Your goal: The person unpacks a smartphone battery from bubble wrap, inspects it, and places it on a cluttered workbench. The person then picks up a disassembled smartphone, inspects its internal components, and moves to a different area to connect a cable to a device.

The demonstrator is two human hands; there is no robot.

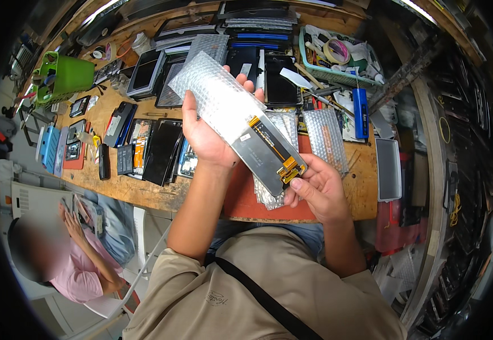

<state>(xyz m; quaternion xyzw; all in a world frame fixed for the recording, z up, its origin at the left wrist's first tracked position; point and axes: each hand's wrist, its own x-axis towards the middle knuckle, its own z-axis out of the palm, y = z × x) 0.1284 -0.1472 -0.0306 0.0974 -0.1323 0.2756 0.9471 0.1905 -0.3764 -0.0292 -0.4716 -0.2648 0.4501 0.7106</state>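
- Silvery bubble-wrap sleeve (212, 93) is covering the upper-left part of a dark phone screen panel (250, 161); the panel's other end is sticking out of the sleeve, showing a gold flex cable (288, 168).
- The left hand (209, 139) is cradling the sleeve from below, palm up, its thumb and fingertips showing along opposite sides.
- The right hand (320, 190) is pinching the panel's bare end near the cable, thumb on top.
- Sleeve and panel are slanting above the bench (116, 187), the panel's bare end pointing toward the near edge, right of its middle, over a red mat (241, 201).
- At the bench's far left corner a bright green basket (68, 73) is holding dark items too small to tell.
- Toward the far right corner a pale green basket (343, 72) is holding a tape roll (336, 51) and a crowd of small supplies.
- Nearer the right edge another bubble-wrap packet (326, 136) is lying flat, a blue screwdriver-like tool (360, 113) resting farther back.
- Just past the right edge a grey rectangular tray (388, 170) is sitting, its pale rim showing.
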